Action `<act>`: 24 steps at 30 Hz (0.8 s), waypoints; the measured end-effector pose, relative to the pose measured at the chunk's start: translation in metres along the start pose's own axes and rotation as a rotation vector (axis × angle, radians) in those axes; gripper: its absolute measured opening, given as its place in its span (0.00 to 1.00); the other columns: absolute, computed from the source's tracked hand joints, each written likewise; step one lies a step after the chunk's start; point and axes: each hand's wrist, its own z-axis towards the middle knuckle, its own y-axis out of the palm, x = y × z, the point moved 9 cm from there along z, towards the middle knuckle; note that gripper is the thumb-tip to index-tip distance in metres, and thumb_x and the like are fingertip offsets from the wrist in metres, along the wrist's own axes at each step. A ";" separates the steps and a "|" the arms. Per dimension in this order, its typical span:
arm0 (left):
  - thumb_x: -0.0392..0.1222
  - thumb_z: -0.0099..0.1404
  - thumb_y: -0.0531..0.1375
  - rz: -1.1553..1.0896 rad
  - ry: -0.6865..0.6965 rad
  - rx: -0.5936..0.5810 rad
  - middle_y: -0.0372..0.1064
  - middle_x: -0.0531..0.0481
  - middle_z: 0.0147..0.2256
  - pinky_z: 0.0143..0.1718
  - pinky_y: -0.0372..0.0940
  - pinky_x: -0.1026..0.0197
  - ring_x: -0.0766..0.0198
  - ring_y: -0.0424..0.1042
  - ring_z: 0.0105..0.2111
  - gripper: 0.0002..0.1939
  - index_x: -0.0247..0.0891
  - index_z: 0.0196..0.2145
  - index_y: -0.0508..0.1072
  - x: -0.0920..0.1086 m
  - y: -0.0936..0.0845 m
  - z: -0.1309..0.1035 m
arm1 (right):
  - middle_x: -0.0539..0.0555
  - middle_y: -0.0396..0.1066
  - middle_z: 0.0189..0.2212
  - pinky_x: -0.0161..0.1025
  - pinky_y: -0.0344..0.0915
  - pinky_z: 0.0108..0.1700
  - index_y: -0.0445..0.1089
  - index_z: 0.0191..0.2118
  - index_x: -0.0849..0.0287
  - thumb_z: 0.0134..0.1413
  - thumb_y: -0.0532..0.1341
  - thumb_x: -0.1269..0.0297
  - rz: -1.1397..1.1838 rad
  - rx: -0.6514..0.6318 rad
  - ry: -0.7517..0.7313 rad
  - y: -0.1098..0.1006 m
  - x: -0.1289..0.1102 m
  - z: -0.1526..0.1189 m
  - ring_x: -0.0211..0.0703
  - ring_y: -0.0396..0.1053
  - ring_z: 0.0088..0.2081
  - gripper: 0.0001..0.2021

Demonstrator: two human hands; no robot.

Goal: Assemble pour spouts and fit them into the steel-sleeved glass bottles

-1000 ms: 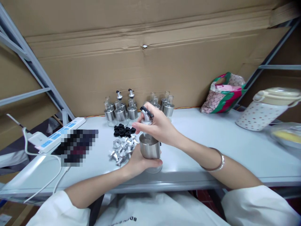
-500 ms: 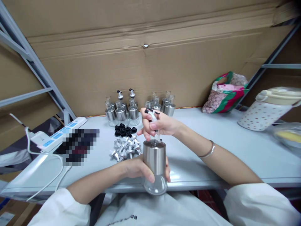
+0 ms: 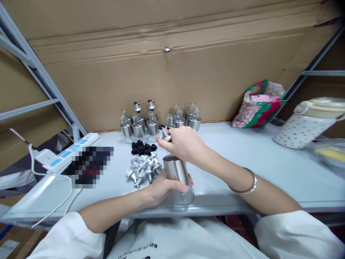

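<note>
While the left hand (image 3: pixel 161 189) wraps around the lower part of a steel-sleeved bottle (image 3: pixel 176 169), thumb across its front, the right hand (image 3: pixel 187 142) has its fingers curled around a silver pourer (image 3: pixel 166 135) with a black top, just above the bottle. The bottle tilts, its upper end leaning left beneath the right hand, whose fingers hide whether the pourer sits fully in the neck. Just beyond the left hand lie loose silver pieces (image 3: pixel 149 173), with black stoppers (image 3: pixel 140 149) behind them. Past both hands stand more bottles (image 3: pixel 138 130) in two groups.
</note>
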 end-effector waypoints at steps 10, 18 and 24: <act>0.35 0.39 0.64 -0.040 -0.056 -0.069 0.70 0.48 0.32 0.38 0.58 0.58 0.62 0.66 0.33 0.16 0.33 0.31 0.72 -0.002 0.000 0.003 | 0.50 0.68 0.19 0.34 0.54 0.27 0.69 0.21 0.62 0.57 0.52 0.49 0.622 -0.341 -0.266 0.034 0.002 0.018 0.34 0.61 0.23 0.24; 0.35 0.39 0.65 -0.044 -0.047 -0.147 0.70 0.48 0.32 0.38 0.58 0.57 0.62 0.66 0.33 0.20 0.34 0.34 0.70 -0.004 0.001 0.006 | 0.56 0.76 0.25 0.38 0.65 0.36 0.61 0.25 0.59 0.48 0.59 0.41 1.334 -0.689 -0.277 0.066 -0.007 0.013 0.45 0.74 0.34 0.23; 0.35 0.40 0.65 -0.072 -0.036 -0.097 0.70 0.47 0.32 0.39 0.58 0.57 0.61 0.66 0.34 0.19 0.34 0.34 0.71 -0.003 -0.001 0.006 | 0.56 0.75 0.29 0.38 0.64 0.34 0.63 0.28 0.60 0.48 0.60 0.43 1.027 -0.572 -0.254 0.056 -0.003 0.016 0.43 0.72 0.33 0.21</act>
